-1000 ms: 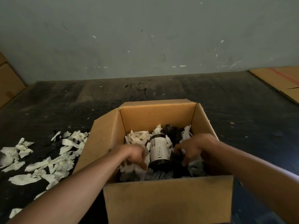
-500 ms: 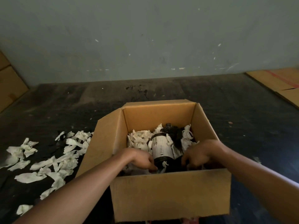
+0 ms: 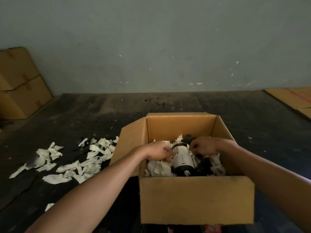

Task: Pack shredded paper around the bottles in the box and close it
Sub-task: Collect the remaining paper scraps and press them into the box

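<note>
We see both hands down inside the open cardboard box (image 3: 196,199), flaps up. The left hand (image 3: 158,152) has its grip curled in, fingers bunched against white shredded paper (image 3: 159,167) at the bottle's 9 o'clock side. The right hand (image 3: 204,146) has its grip curled too, fingertips pinching at dark stuff near the bottle's neck, at about 1 o'clock; what it pinches we cannot make out.

The bottle (image 3: 182,159), dark with a white label, lies tilted in the middle of the box, cap toward 12 o'clock. A second dark shape sits just beside it at 3 o'clock, too dim to identify. Paper fills in round both.

On the dark floor (image 3: 168,103), loose paper scraps (image 3: 80,162) lie at the box's 9 o'clock. A stacked carton (image 3: 21,86) stands at 10 o'clock, flat cardboard (image 3: 292,98) at 2 o'clock.
</note>
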`<state>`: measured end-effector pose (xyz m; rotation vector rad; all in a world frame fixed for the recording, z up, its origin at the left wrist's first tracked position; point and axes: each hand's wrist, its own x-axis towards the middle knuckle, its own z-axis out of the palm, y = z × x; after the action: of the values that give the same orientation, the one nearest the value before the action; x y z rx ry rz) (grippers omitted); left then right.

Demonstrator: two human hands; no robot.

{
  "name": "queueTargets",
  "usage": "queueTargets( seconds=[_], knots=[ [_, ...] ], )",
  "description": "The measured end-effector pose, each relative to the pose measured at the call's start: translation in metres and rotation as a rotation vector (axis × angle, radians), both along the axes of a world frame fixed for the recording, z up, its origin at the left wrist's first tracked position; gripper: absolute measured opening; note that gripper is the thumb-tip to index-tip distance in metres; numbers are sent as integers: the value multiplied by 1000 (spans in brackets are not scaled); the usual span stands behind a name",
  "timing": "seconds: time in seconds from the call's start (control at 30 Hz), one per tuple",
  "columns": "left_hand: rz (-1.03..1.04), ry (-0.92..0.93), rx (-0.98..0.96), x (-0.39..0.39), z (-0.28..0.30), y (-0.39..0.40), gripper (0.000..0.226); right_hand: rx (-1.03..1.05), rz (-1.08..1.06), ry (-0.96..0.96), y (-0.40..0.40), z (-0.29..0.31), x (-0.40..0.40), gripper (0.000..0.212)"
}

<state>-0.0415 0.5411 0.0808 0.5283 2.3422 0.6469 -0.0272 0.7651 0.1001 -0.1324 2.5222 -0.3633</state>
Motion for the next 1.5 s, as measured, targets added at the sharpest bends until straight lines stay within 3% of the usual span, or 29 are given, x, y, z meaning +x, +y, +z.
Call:
queueTargets(
  seconds=[0.17,0.33,0.53,0.67,0.8,1.0,1.13,1.3,1.5],
  knots=[
    [261,424,290,14,28,-60,40,-146,-111,289,-55,13,10,54],
    [412,537,324,39,14,-154,52,-107,-45,366,-145,7,27,67],
    [564,490,245,87,-41,-279,67,-154,82,508,-273,-12,70,71],
    [639,384,56,138,-91,-356,78,-230,273,584,-348,-51,112,73],
    [687,273,-153,188,-132,-410,88,-157,297,444,-396,-112,146,81],
    [860,137,-345,228,-178,-469,116,14,112,161,-394,-187,171,114],
    [871,161,-492,223,-197,-499,123,75,81,180,-391,-201,162,122],
    [921,209,-474,186,-204,-528,126,95,49,268,-415,-211,117,126],
    [855,307,-476,123,-209,-556,122,74,155,313,-475,-213,46,120]
  ],
)
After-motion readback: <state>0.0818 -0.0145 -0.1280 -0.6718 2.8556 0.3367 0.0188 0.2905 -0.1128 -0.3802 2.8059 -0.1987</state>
